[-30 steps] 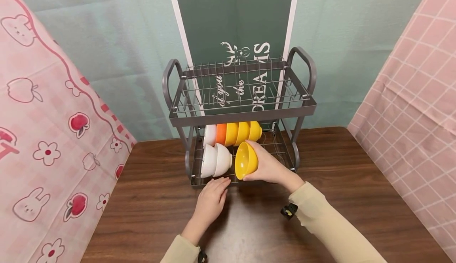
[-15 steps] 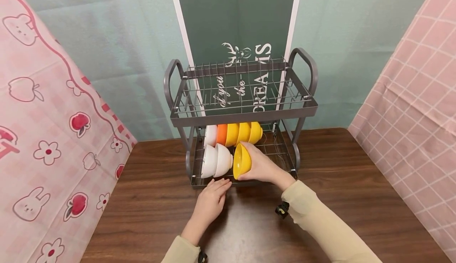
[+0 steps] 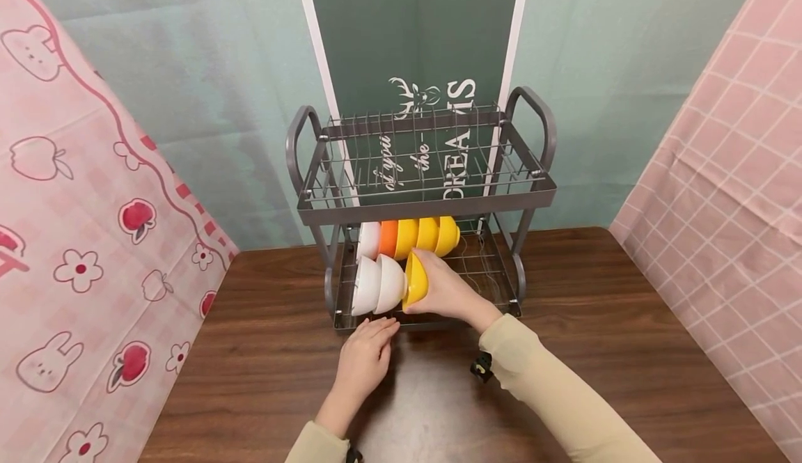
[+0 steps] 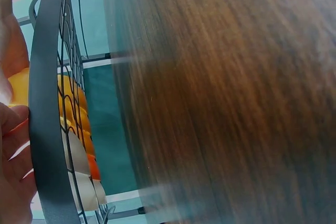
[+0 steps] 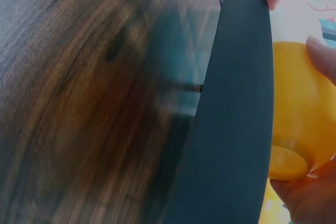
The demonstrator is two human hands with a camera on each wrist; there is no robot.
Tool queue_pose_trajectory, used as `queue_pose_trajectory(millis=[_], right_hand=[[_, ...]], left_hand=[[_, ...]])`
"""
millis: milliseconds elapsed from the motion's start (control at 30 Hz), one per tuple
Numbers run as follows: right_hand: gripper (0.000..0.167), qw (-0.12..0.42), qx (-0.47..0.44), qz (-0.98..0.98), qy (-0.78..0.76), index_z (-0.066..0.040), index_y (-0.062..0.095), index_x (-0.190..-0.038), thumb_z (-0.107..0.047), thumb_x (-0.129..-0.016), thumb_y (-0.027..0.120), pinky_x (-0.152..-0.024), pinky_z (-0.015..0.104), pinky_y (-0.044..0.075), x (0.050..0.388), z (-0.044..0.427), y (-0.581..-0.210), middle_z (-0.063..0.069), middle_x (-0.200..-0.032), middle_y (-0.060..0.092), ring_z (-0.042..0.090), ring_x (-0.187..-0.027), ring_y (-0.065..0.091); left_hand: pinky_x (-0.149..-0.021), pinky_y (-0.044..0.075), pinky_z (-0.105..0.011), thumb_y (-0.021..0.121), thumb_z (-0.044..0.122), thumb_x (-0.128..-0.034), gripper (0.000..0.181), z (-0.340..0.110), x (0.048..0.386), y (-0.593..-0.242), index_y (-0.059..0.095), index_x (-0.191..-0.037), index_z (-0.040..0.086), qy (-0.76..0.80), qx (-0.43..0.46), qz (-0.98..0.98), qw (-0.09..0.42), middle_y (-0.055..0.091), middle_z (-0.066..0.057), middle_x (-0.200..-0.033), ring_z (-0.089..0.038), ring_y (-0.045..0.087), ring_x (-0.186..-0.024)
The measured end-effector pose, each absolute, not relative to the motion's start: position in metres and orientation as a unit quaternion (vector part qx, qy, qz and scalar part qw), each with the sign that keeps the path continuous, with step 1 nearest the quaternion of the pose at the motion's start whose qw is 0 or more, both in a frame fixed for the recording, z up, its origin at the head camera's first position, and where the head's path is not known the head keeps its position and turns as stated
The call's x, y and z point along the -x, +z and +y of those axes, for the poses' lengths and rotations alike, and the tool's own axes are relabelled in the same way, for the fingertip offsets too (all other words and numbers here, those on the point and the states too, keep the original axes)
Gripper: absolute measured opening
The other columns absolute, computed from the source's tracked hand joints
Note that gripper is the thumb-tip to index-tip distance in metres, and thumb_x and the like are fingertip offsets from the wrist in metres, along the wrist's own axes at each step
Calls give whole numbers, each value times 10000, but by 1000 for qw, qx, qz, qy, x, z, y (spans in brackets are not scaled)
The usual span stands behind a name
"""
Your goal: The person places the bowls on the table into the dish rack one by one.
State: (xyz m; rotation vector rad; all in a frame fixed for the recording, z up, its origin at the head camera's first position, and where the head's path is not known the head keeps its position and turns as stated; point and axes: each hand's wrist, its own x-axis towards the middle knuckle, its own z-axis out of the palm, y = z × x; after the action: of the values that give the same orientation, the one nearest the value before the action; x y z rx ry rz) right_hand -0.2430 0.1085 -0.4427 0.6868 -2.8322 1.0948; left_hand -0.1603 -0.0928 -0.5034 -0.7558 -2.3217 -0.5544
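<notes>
My right hand grips a yellow bowl, tilted on its side with its opening to the left, at the lower tier's front. The bowl's rim is against the base of the nearer of two nested white bowls. In the right wrist view, the thumb and fingers span the yellow bowl. My left hand rests with extended fingers at the front edge of the dish rack, just below the white bowls. The left wrist view shows those fingers touching the dark front bar.
Behind stands a second row on the lower tier: a white bowl, an orange bowl and several yellow bowls, all on their sides. The upper wire tier overhangs them. The rack stands on a wooden table before hanging cloths.
My right hand has moved left with the yellow bowl, turning its opening away from view and bringing it up to the white bowls. My left hand has stayed about where it was.
</notes>
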Motion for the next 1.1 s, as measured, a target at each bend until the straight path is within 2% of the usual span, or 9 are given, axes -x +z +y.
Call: queue_pose_trajectory(millis=[367, 733, 1100], right_hand=[[1121, 16, -205, -923, 324, -106, 224, -1457, -430, -580, 842, -1088, 430, 337, 245, 102, -449, 80, -1470, 321, 243, -1338, 336], [1106, 26, -204, -922, 329, -108, 247, -1449, -421, -575, 849, -1077, 423, 353, 245, 101, -450, 65, -1456, 342, 233, -1307, 368], [1117, 17, -220, -920, 323, -95, 236, -1454, -418, -578, 848, -1091, 422, 331, 251, 93, -451, 81, -1462, 337, 237, -1331, 351]], left_hand=[[-917, 489, -438, 641, 29, -747, 291, -93, 160, -505, 714, -1019, 103, -229, 275, -890, 283, 705, -8, -1047, -176, 645, -1027], [-961, 463, -435, 669, 55, -747, 300, -91, 156, -501, 709, -1041, 97, -253, 256, -899, 249, 697, -4, -1069, -180, 628, -1071], [-965, 467, -394, 663, 84, -751, 297, -92, 159, -501, 713, -1040, 127, -239, 251, -905, 248, 700, 24, -1056, -151, 628, -1065]])
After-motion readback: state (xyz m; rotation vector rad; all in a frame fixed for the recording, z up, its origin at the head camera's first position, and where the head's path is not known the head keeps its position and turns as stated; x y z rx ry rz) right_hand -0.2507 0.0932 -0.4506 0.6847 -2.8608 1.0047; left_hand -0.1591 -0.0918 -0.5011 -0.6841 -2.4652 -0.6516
